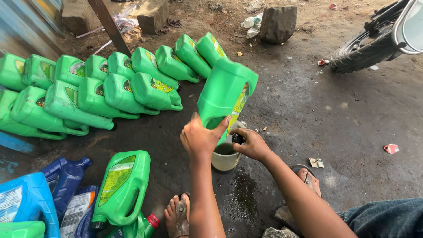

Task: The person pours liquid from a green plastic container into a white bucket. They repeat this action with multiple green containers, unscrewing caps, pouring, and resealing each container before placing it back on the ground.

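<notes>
Green jug (224, 94) upended over one pail (224, 159), left hand (200, 139) clamped on it, right hand (252, 143) pinching its black cap (238, 139).

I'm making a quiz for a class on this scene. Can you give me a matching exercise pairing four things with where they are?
Things:
1. Green jug
2. Small bucket
3. Black cap
4. Blue jugs

Places:
A. in the right hand
B. lower left on the ground
C. upended in the left hand
D. on the ground under the upended jug

Pairs: 1-C, 2-D, 3-A, 4-B
</notes>
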